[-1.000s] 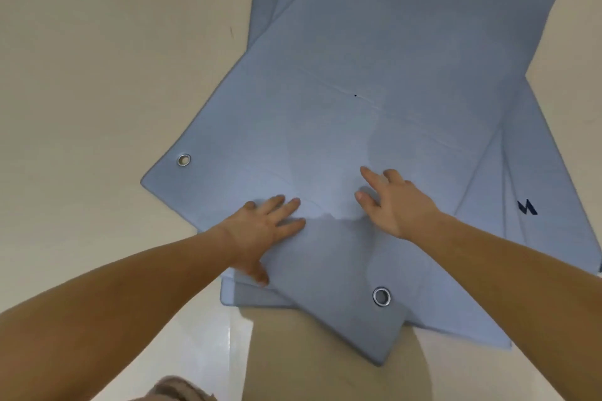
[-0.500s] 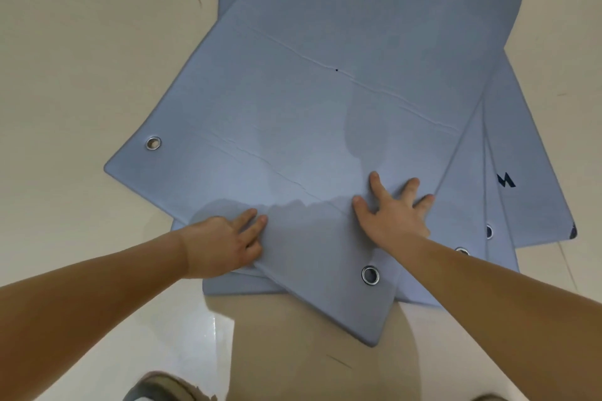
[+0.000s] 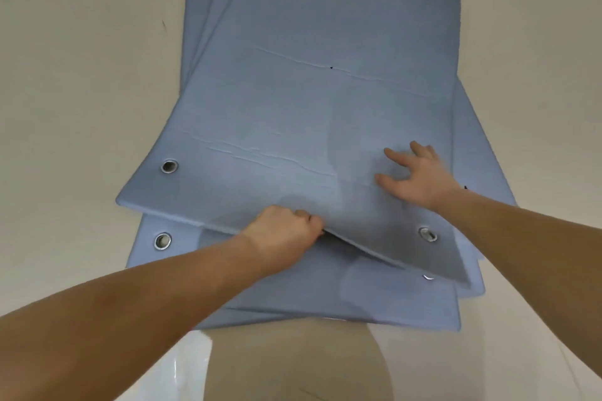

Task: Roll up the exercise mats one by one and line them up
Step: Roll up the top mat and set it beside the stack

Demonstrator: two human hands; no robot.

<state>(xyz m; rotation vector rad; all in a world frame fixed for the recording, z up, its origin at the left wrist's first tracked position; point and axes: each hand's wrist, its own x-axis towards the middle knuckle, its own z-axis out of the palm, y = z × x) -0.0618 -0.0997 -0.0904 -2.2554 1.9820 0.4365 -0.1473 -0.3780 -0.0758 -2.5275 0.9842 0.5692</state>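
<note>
Several flat blue exercise mats lie stacked on the floor, running away from me. The top mat (image 3: 293,114) has metal eyelets at its near corners, and its near edge is lifted a little off the mat below (image 3: 374,296). My left hand (image 3: 283,238) is closed on that near edge, fingers tucked under it. Flat on the top mat near its right side rests my right hand (image 3: 417,176), fingers spread and holding nothing.
A pale cream floor (image 3: 81,75) surrounds the mats on both sides. A glossy white patch (image 3: 182,368) and my own shadow lie on the floor just below the stack's near end.
The top mat has swung from a diagonal to nearly in line with the stack. My left hand went from lying flat to gripping the near edge; my right hand slid right and further away.
</note>
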